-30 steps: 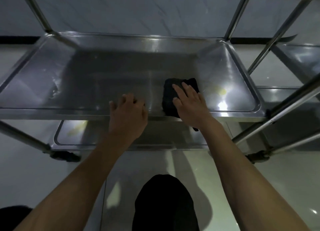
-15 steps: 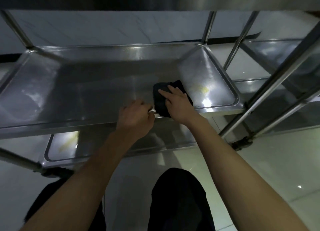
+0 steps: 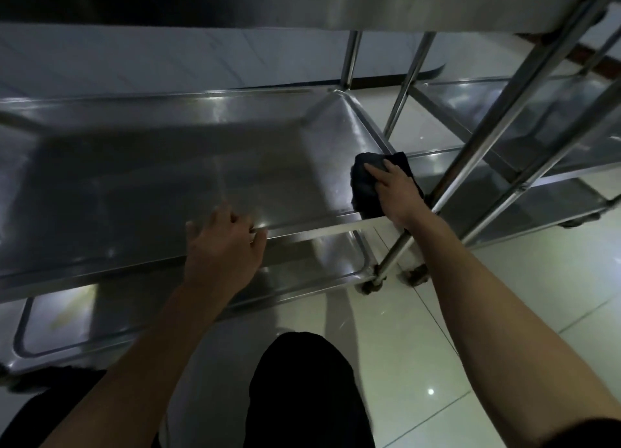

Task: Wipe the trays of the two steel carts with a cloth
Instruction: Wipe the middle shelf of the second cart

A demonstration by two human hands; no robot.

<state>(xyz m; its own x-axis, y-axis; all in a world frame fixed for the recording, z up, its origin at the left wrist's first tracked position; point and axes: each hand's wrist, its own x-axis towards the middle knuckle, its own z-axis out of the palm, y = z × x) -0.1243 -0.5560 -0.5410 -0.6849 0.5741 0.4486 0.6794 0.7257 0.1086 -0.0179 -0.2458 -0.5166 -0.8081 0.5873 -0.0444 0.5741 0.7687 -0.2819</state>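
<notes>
A dark cloth point(image 3: 364, 187) lies bunched at the near right corner of the steel cart's middle tray point(image 3: 151, 178). My right hand point(image 3: 398, 195) presses flat on the cloth, fingers spread over it. My left hand point(image 3: 223, 249) grips the tray's front rim near the middle, fingers curled over the edge. The second steel cart point(image 3: 544, 152) stands to the right, its trays partly hidden behind slanted posts.
The upper tray's underside point(image 3: 302, 0) hangs overhead. A lower tray point(image 3: 84, 316) sits beneath the middle one. Steel posts point(image 3: 477, 148) and caster wheels point(image 3: 415, 274) stand at the right. Glossy floor tiles point(image 3: 420, 363) and my dark-trousered legs point(image 3: 302, 394) are below.
My right hand slid the cloth rightward to the tray's near right corner. The view swung and dropped, so the upper tray now fills the top. My left hand stays on the front rim.
</notes>
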